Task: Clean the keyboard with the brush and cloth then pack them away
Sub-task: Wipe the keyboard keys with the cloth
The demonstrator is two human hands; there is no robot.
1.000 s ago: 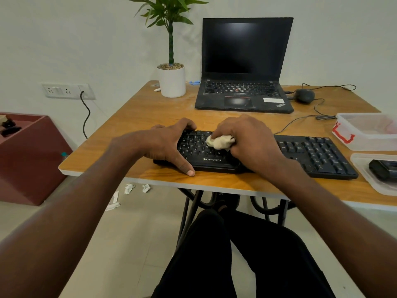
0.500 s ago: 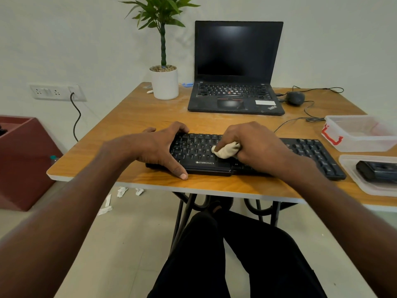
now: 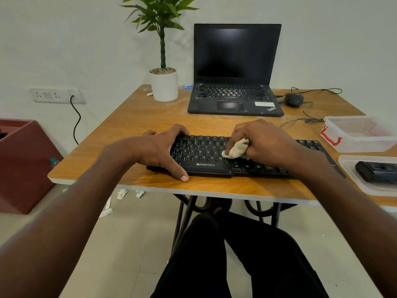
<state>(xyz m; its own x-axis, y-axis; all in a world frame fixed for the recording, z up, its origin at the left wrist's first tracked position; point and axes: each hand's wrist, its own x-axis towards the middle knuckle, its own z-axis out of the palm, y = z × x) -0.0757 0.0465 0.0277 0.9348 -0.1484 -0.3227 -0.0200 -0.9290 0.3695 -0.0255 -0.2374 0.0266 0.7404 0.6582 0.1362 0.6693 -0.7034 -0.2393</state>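
Observation:
A black keyboard (image 3: 202,151) lies near the front edge of the wooden table (image 3: 150,117). My left hand (image 3: 159,150) holds its left end, fingers over the far edge and thumb stretched along the near edge. My right hand (image 3: 264,143) grips a balled cream cloth (image 3: 236,149) and presses it on the keys around the middle of the keyboard. A black brush (image 3: 376,171) lies in a clear tray-like lid (image 3: 352,168) at the right edge.
A clear plastic box (image 3: 356,136) with a red latch stands right of the keyboard. Behind are an open laptop (image 3: 235,100), a potted plant (image 3: 164,84), and a mouse (image 3: 294,98) with its cable. A maroon bin (image 3: 23,160) sits on the floor left.
My right hand has slid the cloth rightward over the keys, from the left-middle toward the centre. My left hand keeps its hold on the keyboard's left end.

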